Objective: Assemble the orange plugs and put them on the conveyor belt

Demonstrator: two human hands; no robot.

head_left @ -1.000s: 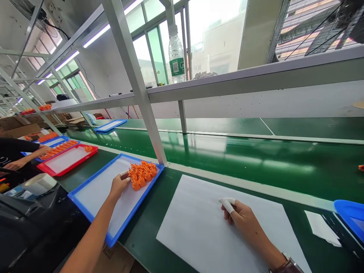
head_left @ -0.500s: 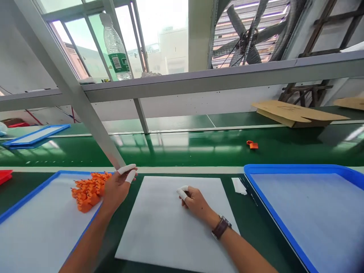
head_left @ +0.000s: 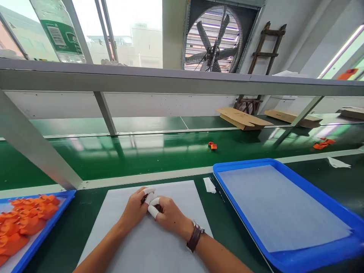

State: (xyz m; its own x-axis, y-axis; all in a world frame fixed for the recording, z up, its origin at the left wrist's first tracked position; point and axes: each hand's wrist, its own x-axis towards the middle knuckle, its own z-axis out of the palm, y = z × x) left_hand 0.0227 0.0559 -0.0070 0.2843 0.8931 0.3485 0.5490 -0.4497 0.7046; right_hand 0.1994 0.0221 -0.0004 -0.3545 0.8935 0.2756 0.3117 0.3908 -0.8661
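Observation:
My left hand (head_left: 138, 206) and my right hand (head_left: 167, 214) meet over the white sheet (head_left: 170, 248), their fingertips touching. White covers wrap the thumb and forefinger of each hand. Both hands are closed in a pinch, and whatever lies between the fingers is too small or hidden to make out. A brown-strapped watch (head_left: 195, 237) is on my right wrist. At the far left, a heap of orange parts (head_left: 31, 216) lies in a blue-rimmed tray (head_left: 42, 237).
On the right stands another blue tray (head_left: 241, 206) lined with white paper. A white scrap (head_left: 209, 185) lies beside it. Orange pieces (head_left: 212, 145) rest on the green belt (head_left: 159, 153) behind. A metal post (head_left: 42, 148) rises at the left; cardboard (head_left: 244, 118) lies at the back.
My left hand has moved from beside the orange heap to the sheet and met my right hand. The view has turned rightward, showing more of the right tray.

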